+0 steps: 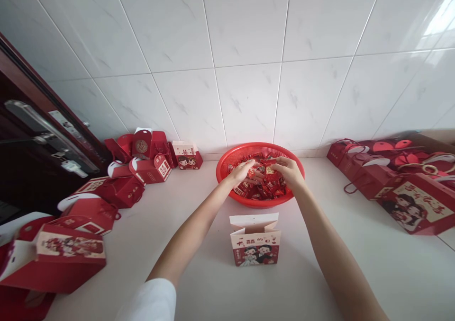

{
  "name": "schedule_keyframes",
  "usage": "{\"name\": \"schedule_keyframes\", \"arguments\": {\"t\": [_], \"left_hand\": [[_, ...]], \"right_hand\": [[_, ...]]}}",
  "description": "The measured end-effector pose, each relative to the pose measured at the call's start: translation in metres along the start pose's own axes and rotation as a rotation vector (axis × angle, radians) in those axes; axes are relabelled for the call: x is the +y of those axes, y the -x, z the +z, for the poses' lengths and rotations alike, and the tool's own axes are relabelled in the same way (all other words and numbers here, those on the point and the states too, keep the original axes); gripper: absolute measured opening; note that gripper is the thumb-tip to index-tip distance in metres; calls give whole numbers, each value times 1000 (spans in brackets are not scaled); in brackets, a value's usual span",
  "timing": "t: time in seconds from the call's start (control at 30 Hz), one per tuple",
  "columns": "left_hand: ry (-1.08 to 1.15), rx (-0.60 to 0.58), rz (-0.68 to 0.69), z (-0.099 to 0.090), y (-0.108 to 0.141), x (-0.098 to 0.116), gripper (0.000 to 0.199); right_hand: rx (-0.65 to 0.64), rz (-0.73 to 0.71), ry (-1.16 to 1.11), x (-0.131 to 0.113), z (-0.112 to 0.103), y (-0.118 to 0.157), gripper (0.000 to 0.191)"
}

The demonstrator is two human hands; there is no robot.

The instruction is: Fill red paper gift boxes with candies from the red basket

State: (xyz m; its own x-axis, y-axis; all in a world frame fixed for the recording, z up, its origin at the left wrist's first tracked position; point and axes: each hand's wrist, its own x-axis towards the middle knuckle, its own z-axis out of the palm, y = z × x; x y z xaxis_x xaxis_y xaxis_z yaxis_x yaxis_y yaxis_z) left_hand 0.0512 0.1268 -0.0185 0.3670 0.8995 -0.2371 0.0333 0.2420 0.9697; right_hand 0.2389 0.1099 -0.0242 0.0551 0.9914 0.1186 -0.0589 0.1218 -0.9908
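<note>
Both my hands are inside a red plastic basket [224, 156] heaped with red-wrapped candies [256, 191]. My left hand [244, 173] is at the left of the heap, with a small red-wrapped candy [251, 172] between its thumb and fingers. At the right, my right hand [289, 170] pinches a red wrapped packet [270, 165] by its thumb and fingertips. In front of the basket an upright gift box [256, 250] with a cartoon couple on it stands with its top flaps unfolded.
Red gift boxes [71, 245] line the left side beside a dark door [21, 169] with keys. A small box [187, 156] stands by the tiled wall [249, 98]. More boxes [419, 202] are grouped at the right on the white tabletop [199, 283].
</note>
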Motion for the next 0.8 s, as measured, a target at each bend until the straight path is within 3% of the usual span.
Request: {"name": "schedule_keyframes", "arguments": {"t": [0.17, 0.3, 0.47, 0.67, 0.8], "left_hand": [[-186, 59, 56, -2, -6, -6, 33], [-345, 88, 95, -3, -11, -11, 28], [-508, 129, 101, -4, -13, -13, 28], [-782, 153, 118, -3, -7, -13, 12], [-890, 114, 89, -2, -5, -14, 22]], "right_hand": [[90, 94, -188, -2, 1, -1, 18], [66, 143, -222, -4, 2, -1, 21], [13, 138, -185, -2, 1, -1, 22], [-29, 90, -148, 3, -1, -1, 22], [-41, 58, -127, 3, -1, -1, 24]]}}
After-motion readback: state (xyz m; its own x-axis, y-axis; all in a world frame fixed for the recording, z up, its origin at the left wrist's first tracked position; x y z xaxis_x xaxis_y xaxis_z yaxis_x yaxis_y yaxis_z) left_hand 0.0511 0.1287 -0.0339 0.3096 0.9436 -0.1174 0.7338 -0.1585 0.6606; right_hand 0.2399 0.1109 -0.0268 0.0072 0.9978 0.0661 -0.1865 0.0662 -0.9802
